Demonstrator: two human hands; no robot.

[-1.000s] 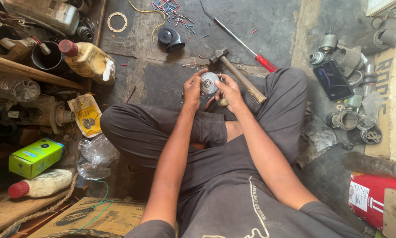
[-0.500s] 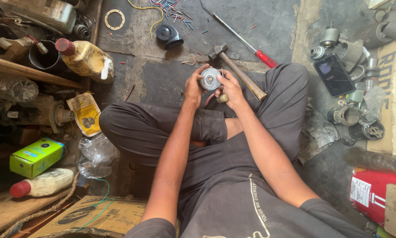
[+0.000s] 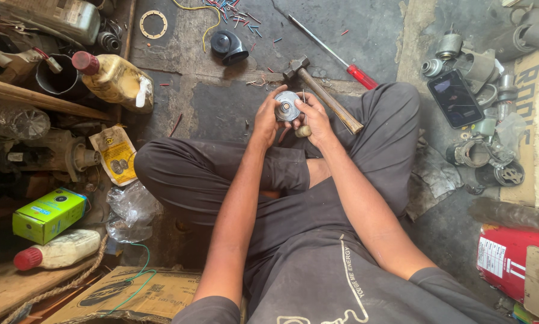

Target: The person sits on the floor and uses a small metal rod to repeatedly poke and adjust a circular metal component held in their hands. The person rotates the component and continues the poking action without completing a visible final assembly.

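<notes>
I sit cross-legged on a concrete floor. Both hands hold a round grey metal part point(image 3: 286, 107) with a central hole, above my knees. My left hand point(image 3: 267, 117) grips its left side and my right hand point(image 3: 313, 117) covers its right side. Just under the right hand a small pale knob point(image 3: 304, 131) shows. A wooden-handled hammer point(image 3: 325, 95) lies on the floor and against my right leg, right behind my hands.
A red-handled screwdriver point(image 3: 339, 56) and a black horn-shaped part point(image 3: 227, 46) lie farther ahead. A phone point(image 3: 454, 97) rests among metal parts at right. On the left are oil bottles point(image 3: 113, 78), a green box point(image 3: 48, 213) and clutter. A red cylinder point(image 3: 512, 259) lies at lower right.
My hands stay on the round part with only slight shifts of the fingers. The camera view has drifted a little.
</notes>
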